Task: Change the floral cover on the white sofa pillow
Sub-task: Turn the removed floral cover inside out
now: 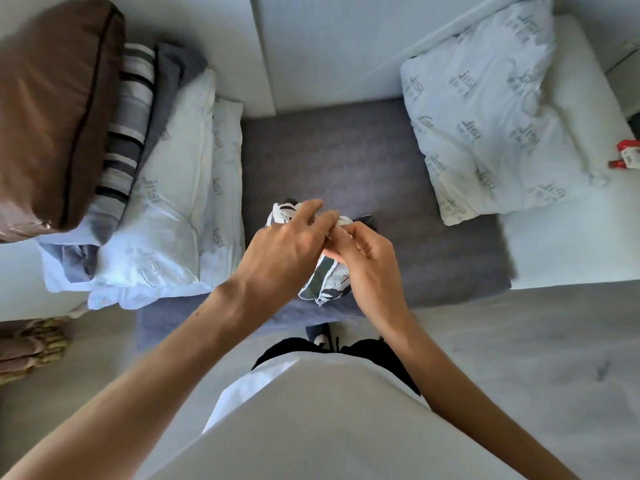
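- Grey fabric sofa seat (346, 161) is carrying a bare white printed pillow (491, 112) at two o'clock.
- Bunched floral green-and-white fabric cover (323, 284) is sitting at centre.
- Left hand (291, 247) and right hand (367, 268) are both pinching the cover's top edge, fingers curled.
- Stacked pillows (166, 202) are lying at nine o'clock.

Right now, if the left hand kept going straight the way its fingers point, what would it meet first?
Probably the grey fabric sofa seat beyond the folded floral cover that the left hand and right hand pinch; farther on, the white backrest. Depth is unclear.
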